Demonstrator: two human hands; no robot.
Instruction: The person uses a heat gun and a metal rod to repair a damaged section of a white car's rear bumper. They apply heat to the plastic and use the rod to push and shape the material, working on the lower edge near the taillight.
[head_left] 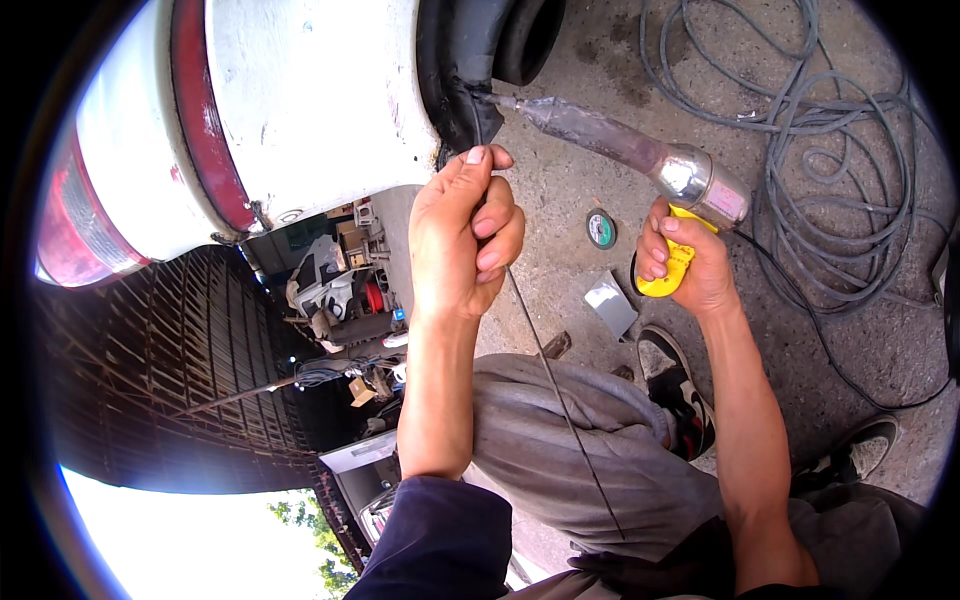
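Observation:
My left hand (462,240) pinches a thin dark plastic welding rod (560,395); its upper end meets a black plastic edge (455,50) and its tail slants down across my lap. My right hand (700,262) grips the yellow handle of a hot-air gun (610,140) with a scuffed metal barrel. The gun's narrow nozzle points left, with its tip close to the rod's upper end at the black plastic. That plastic borders a white, scratched vehicle body panel (310,90) with red strips. Whether the nozzle tip touches the plastic, I cannot tell.
A grey hose (790,120) lies coiled on the concrete floor at the right, near the gun's black cord (800,295). Between my hands on the floor are a round green-and-black disc (601,229) and a small grey box (611,304). Cluttered workshop goods (340,290) stand at left.

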